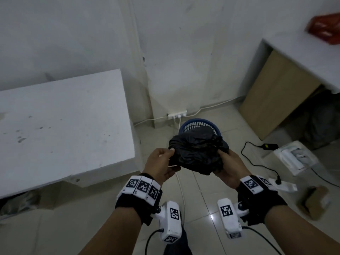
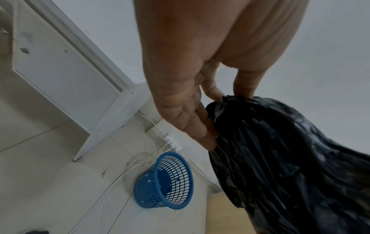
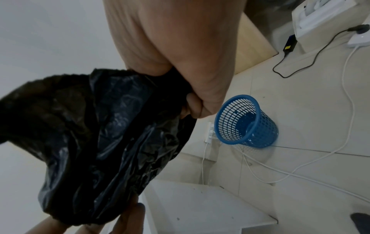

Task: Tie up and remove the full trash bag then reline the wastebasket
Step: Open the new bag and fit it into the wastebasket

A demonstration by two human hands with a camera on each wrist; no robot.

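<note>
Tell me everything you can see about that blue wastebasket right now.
The blue wastebasket is a small round plastic basket with lattice-perforated walls, a solid rim and a solid bottom, tapering toward the base. It stands upright on the tiled floor near the wall, beside a white power strip, with white cables trailing past its base. It has no liner; the inside looks empty apart from pale specks. Nothing touches it: the black bag held by both hands is above it.
</note>
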